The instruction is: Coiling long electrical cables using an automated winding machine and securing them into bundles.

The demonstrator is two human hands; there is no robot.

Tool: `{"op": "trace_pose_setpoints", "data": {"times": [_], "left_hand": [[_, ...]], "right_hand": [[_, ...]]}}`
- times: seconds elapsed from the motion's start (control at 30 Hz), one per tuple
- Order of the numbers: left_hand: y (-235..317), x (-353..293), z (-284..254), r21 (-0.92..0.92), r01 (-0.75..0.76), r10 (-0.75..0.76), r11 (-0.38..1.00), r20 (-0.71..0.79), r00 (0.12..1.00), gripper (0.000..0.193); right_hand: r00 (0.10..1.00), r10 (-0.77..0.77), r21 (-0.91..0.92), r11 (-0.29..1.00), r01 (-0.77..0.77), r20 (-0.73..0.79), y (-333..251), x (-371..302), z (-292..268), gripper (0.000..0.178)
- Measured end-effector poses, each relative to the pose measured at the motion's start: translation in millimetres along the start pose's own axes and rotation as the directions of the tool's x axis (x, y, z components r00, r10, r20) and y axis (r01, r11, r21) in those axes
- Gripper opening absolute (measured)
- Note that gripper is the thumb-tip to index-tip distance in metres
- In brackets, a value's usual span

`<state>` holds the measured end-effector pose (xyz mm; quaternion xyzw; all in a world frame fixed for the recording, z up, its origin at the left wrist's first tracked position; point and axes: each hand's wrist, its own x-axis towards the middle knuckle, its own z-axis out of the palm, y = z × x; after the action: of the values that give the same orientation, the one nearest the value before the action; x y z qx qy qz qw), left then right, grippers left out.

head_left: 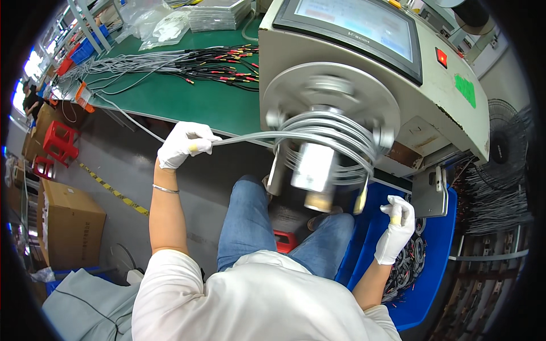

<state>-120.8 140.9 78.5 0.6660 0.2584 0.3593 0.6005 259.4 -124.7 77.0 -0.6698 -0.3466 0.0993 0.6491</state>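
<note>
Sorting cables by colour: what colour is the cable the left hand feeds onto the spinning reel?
Grey cable, seen in the head view.

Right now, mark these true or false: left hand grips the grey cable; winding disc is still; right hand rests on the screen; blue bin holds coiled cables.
1. The left hand grips the grey cable: true.
2. The winding disc is still: false, it is motion-blurred.
3. The right hand rests on the screen: false, it hangs over the blue bin.
4. The blue bin holds coiled cables: true.
</note>
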Motion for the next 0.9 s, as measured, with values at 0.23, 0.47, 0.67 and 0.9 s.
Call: {"op": "trace_pose_setpoints", "data": {"times": [0.23,0.47,0.67,0.9], "left_hand": [[25.0,1.9,7.2,0.154,0.056,-0.061,0.986,0.025,0.998,0.023],[42.9,7.7,23.3,0.184,0.017,-0.033,0.983,0.085,0.996,0.025],[48.1,8.7,39.7,0.124,-0.038,0.025,0.992,0.106,0.994,0.027],[56.6,11.8,70.2,0.002,0.037,-0.037,0.999,0.032,0.999,0.044]], "right_hand": [[1.0,0.004,-0.013,1.0,-0.004,-0.002,0.3,0.7,-1.7,0.018],[1.0,0.028,-0.006,1.0,-0.028,-0.009,-1.1,3.0,-4.1,0.011],[1.0,0.001,-0.014,1.0,-0.001,-0.003,-2.1,4.4,-5.9,0.018],[0.997,-0.067,0.033,0.997,0.066,0.038,-19.0,14.6,5.5,0.015]]}}
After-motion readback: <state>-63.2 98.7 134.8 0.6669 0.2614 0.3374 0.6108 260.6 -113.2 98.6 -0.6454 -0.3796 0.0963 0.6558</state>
